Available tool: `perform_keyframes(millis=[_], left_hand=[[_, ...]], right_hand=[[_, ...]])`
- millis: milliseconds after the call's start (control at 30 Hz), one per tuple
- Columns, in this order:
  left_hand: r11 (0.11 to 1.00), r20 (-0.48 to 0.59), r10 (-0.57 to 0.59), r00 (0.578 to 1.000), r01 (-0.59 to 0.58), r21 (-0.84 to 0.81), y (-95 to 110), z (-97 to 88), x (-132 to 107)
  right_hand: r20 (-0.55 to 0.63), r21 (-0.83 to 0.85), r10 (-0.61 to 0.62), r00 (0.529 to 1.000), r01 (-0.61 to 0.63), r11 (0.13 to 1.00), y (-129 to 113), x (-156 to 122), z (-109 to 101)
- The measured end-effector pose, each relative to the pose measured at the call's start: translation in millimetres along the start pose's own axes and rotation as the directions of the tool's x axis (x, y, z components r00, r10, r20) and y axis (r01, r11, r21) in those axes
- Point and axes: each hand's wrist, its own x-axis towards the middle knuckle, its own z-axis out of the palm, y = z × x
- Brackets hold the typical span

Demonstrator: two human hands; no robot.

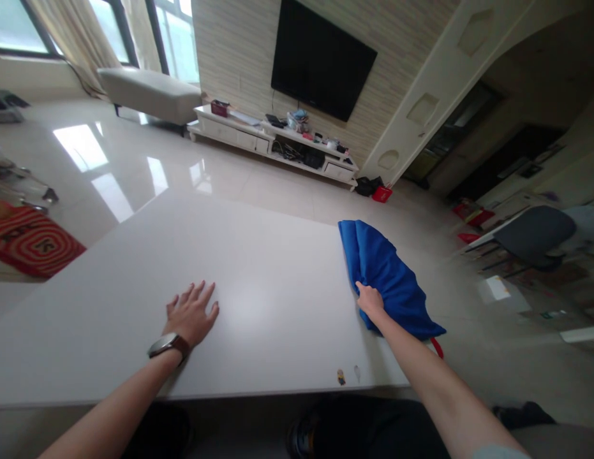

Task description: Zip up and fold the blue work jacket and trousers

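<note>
My left hand lies flat on the white table, its fingers spread, a watch on the wrist. At the table's right end, my right hand is closed on a blue cloth. The cloth gathers into folds at my fingers and fans out to the right, past the table's edge. A short red strip shows by its lower corner. Part of the grip is hidden by my hand.
A red patterned bag is at the table's far left. Two small stickers are near the front edge. Beyond the table are a low TV cabinet, a grey bench and, at right, a dark chair.
</note>
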Motion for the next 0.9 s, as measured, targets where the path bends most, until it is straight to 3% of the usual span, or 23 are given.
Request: perform_keyframes(millis=[100, 200, 367, 567, 633, 733, 767, 800, 900], left_hand=[[1.0, -0.013, 0.0, 1.0, -0.001, -0.012, 2.3, -0.8, -0.9], [1.0, -0.008, 0.0, 1.0, 0.0, -0.025, 3.5, -1.8, -0.8], [0.999, -0.004, -0.005, 1.0, 0.005, -0.054, 3.5, -1.9, 0.8], [0.995, -0.026, 0.002, 1.0, -0.005, -0.096, 4.7, 0.6, 0.5], [0.991, -0.025, -0.002, 1.0, -0.001, -0.136, 4.9, -5.2, 4.2], [0.95, 0.055, -0.108, 0.993, 0.119, -0.287, 6.0, -24.3, 15.1], [0.912, 0.111, -0.142, 0.984, 0.173, -0.373, 7.1, -31.8, 18.7], [0.86, 0.173, -0.16, 0.972, 0.223, -0.459, 8.7, -38.9, 21.4], [0.775, 0.323, -0.168, 0.932, 0.327, -0.54, 16.5, -51.9, 21.8]], right_hand=[[-0.012, -0.02, -0.005, 1.0, 0.005, 1.0, -13.4, -11.9, -7.7], [-0.017, -0.02, -0.055, 0.998, 0.055, 0.998, -43.6, -29.4, -13.8], [-0.004, 0.008, -0.204, 0.979, 0.204, 0.979, -129.9, -79.1, -13.5], [0.054, 0.088, -0.347, 0.936, 0.342, 0.936, -246.8, -166.3, -15.8], [0.08, 0.253, -0.474, 0.877, 0.442, 0.86, -266.0, -191.5, -28.1], [-0.046, 0.564, -0.701, 0.712, 0.598, 0.57, -256.3, -212.0, -54.0], [-0.105, 0.595, -0.708, 0.698, 0.615, 0.518, -243.2, -213.3, -61.0], [-0.143, 0.592, -0.676, 0.723, 0.609, 0.527, -226.4, -212.4, -65.3], [-0.094, 0.532, -0.436, 0.895, 0.415, 0.738, -167.5, -203.6, -53.3]])
